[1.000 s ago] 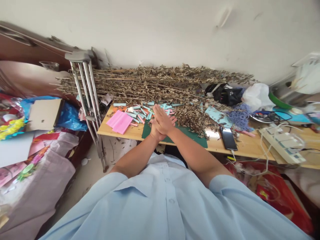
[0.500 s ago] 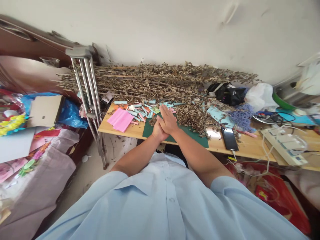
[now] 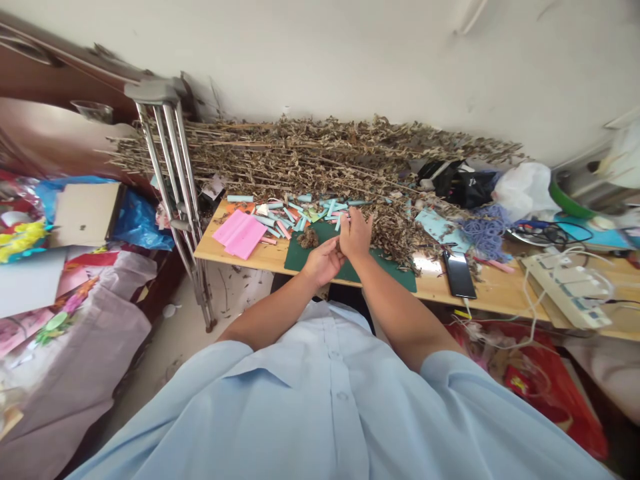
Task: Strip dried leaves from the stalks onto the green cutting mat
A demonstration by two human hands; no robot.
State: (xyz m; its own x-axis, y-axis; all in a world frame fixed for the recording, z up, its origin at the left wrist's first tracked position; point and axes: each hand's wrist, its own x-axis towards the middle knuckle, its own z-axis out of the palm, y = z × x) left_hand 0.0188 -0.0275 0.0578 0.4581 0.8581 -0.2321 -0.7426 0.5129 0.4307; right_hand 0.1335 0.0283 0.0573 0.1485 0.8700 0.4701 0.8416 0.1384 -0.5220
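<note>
My left hand [image 3: 321,264] is palm up above the front of a green cutting mat [image 3: 300,259], its fingers stretched to the right. Back upward, my right hand [image 3: 356,235] stands beside it, fingers apart and slightly bent, the heel close to the left fingertips. A small dark patch shows between the hands; whether it is leaf or shadow I cannot tell. A brown clump of crumbled dried leaves [image 3: 307,238] lies on the mat beyond my left hand. Right of my right hand is a heap of dried leaves [image 3: 395,233].
Long dried plant stalks [image 3: 300,157] line the wall. Blue and pink paper rolls [image 3: 277,220] and pink paper sheets [image 3: 240,233] lie on the left of the table. Rightward are a phone [image 3: 459,275], purple yarn [image 3: 485,233] and a power strip [image 3: 567,290]. Metal crutches [image 3: 173,167] lean at the left.
My palms were pressed together. Now they are apart: the right hand has moved right and turned more upright, the left lies palm up, and the leaf clump shows more fully.
</note>
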